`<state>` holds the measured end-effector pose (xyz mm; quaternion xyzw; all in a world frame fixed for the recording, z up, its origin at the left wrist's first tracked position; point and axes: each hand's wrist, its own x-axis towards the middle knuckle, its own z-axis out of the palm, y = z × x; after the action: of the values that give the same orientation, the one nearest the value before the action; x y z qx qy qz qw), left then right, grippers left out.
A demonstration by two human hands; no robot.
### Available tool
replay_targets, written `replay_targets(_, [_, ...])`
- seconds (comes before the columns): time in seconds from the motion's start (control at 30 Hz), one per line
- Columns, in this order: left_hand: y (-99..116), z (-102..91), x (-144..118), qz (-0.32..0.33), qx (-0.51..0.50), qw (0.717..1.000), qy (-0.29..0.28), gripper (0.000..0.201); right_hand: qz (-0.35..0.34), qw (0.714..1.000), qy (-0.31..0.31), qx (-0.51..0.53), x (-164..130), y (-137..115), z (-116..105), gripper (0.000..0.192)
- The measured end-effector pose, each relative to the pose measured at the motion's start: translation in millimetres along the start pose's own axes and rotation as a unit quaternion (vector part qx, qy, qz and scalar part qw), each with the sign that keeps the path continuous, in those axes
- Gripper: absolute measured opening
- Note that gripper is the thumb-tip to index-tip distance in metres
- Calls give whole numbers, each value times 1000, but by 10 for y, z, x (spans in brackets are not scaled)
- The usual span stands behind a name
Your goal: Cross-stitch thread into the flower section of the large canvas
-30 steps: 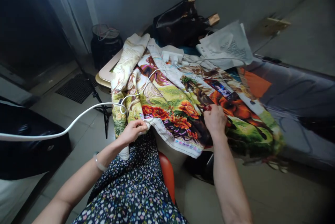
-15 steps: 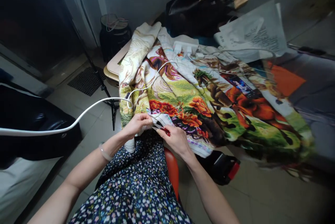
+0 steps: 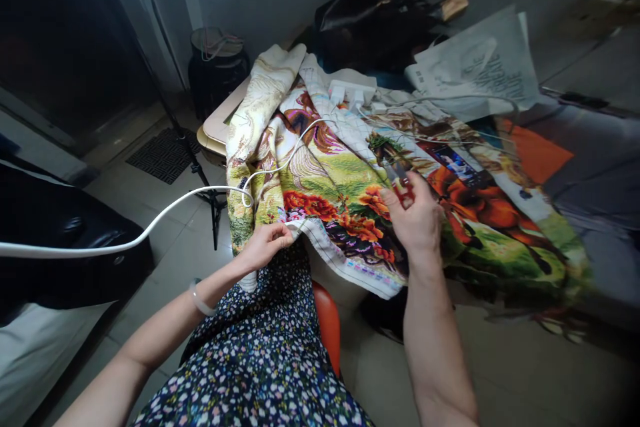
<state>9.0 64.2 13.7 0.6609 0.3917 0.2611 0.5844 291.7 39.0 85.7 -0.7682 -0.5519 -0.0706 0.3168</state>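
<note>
1. While you sit with the dark flower-printed skirt [image 3: 260, 360] across your lap, the orange-red seat [image 3: 327, 330] shows just beyond your knee.
2. Your left hand [image 3: 265, 247] is closed in a pinch on the near white edge of the large embroidered cloth with horses and orange flowers [image 3: 350, 200]; that probably keeps the edge taut and off the floor.
3. Your right hand [image 3: 415, 217] is raised over the flower patch, fingers curled shut around small red-handled scissors [image 3: 403, 187], blades pointing away from you, seemingly kept clear of the stitching.
4. A white cable [image 3: 150, 230] crosses from your left onto the cloth's left fold.
5. Farther off, the cloth is spread over a pale table [image 3: 215, 127], which carries its weight; printed white paper sheets [image 3: 475, 70] and a black bag [image 3: 370, 14] sit behind.
</note>
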Motion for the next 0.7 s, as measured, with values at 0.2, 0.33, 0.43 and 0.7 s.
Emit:
replay_targets(0.2, [54,56,-58,34,80,996,12,19,-215,968,-78,105,-169,-370,155,36])
replay_targets(0.33, [71,53,-71,57,117,991,18,18,-249,921,-246,170,-460,-611,472,25])
replay_targets(0.43, [14,107,-108,98,186,977,24,17,-211,926,-268,160,-485,-584,541,23])
replay_targets(0.7, [-359,510,-407,301,444,844,21,24,108,894,-193,389,-661,-464,513,20])
